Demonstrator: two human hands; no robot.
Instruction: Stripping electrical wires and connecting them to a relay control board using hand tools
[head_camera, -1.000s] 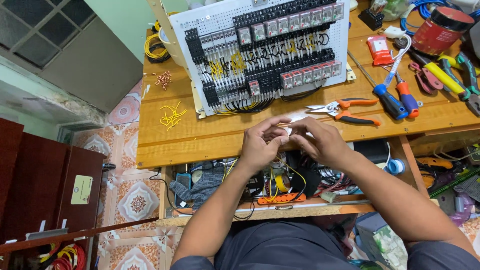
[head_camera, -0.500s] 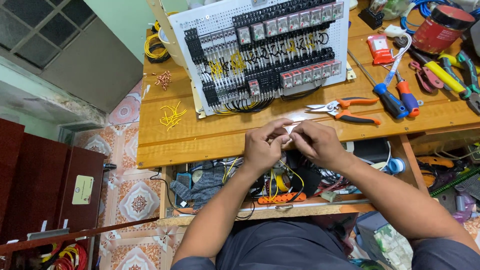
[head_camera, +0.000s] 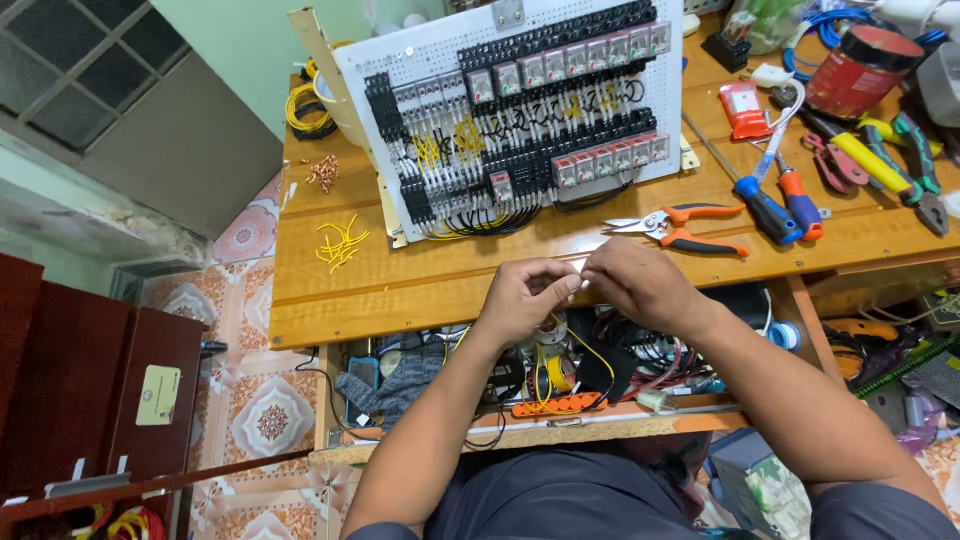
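1. Presently both hands meet above the near edge of the wooden workbench (head_camera: 400, 290). The left hand (head_camera: 522, 297) and right hand (head_camera: 640, 285) pinch a small pale piece (head_camera: 581, 270) between their fingertips – fingers drawn in close, thumb against forefinger on each side. What the piece is cannot be told; it is mostly hidden by the fingers.
2. Location of the piece: held in the air, just in front of the bench edge, touching neither the bench nor the white wiring panel (head_camera: 520, 110) that stands tilted behind it.
3. Step in hand, as judged: fine finger work on the small piece – it appears to be prepared before it goes anywhere near the panel.
4. Nearby: orange-handled cutters (head_camera: 680, 225) lie on the bench just beyond the right hand; short yellow wire offcuts (head_camera: 340, 243) lie well to the left; screwdrivers (head_camera: 785, 195) rest further right.
5. Next move, as judged: calls for a steady grip from one hand so the other can be freed, and care not to drop so small a piece into the cluttered shelf (head_camera: 560, 400) below.
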